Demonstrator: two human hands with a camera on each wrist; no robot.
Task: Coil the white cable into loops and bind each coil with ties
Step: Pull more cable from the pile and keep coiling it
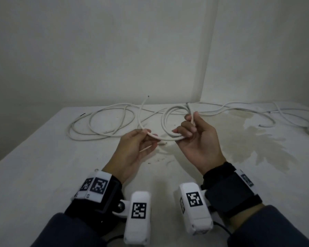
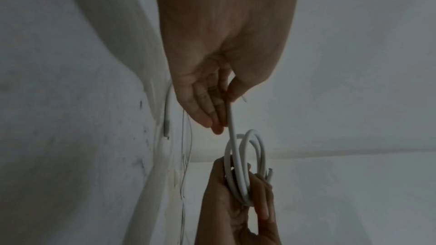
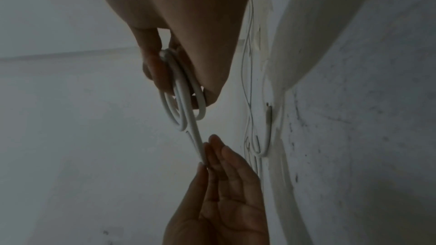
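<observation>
My right hand [image 1: 187,129] grips a small coil of white cable [image 1: 164,122], a few loops held upright above the table [image 1: 43,166]. In the right wrist view my curled fingers [image 3: 153,74] wrap the coil [image 3: 183,92]. My left hand [image 1: 146,135] pinches the strand leaving the coil between thumb and fingers, close to the right hand. Past the pinch the strand arcs up to a free end [image 1: 143,104]. The left wrist view shows the thumb [image 2: 235,88] pressing the strand against nearly straight fingers, the coil [image 2: 252,131] beyond.
More loose white cable lies in wide loops at the back left [image 1: 89,122] and trails off to the right [image 1: 239,107]. A short thin piece [image 1: 162,143] lies under my hands. A pale stain [image 1: 257,139] marks the table's right side. Walls meet in a corner behind.
</observation>
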